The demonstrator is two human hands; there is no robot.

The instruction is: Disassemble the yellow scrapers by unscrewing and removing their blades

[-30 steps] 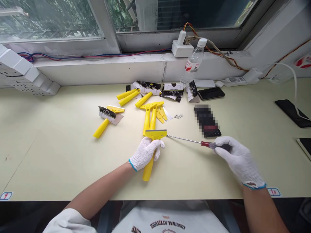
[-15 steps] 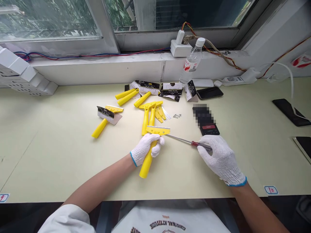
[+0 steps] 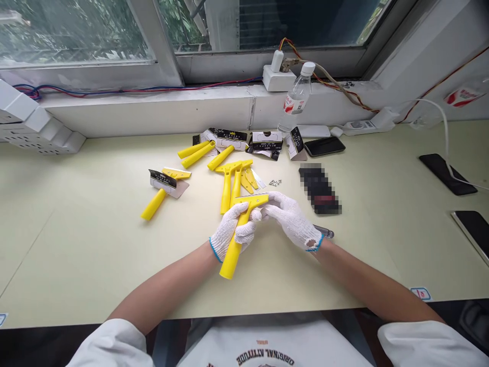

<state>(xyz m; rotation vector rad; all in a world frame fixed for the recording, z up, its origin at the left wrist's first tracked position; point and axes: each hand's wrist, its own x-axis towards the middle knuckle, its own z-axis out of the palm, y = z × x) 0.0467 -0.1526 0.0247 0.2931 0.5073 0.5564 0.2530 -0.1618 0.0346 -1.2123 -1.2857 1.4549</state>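
My left hand (image 3: 234,224), in a white knit glove, is wrapped around the handle of a yellow scraper (image 3: 231,260), which tilts with its blade end away from me. My gloved right hand (image 3: 288,219) pinches the right end of the scraper's head. Beyond my right wrist, a screwdriver (image 3: 324,232) lies on the table; only its handle shows. Two more yellow scraper bodies (image 3: 226,191) lie just past the held one, beside loose yellow plates (image 3: 250,179) and a small pile of screws (image 3: 275,182).
A scraper in a card sleeve (image 3: 153,204) lies at left. Further back are yellow handles (image 3: 198,154), printed cards (image 3: 265,143), a plastic bottle (image 3: 296,102) and a phone (image 3: 324,147). A dark, pixelated device (image 3: 320,188) sits right of the screws. White boxes (image 3: 42,125) stand far left.
My right hand has let go of the screwdriver, which now lies on the table, and has moved left onto the scraper's head. The scraper has turned slightly in my left hand.
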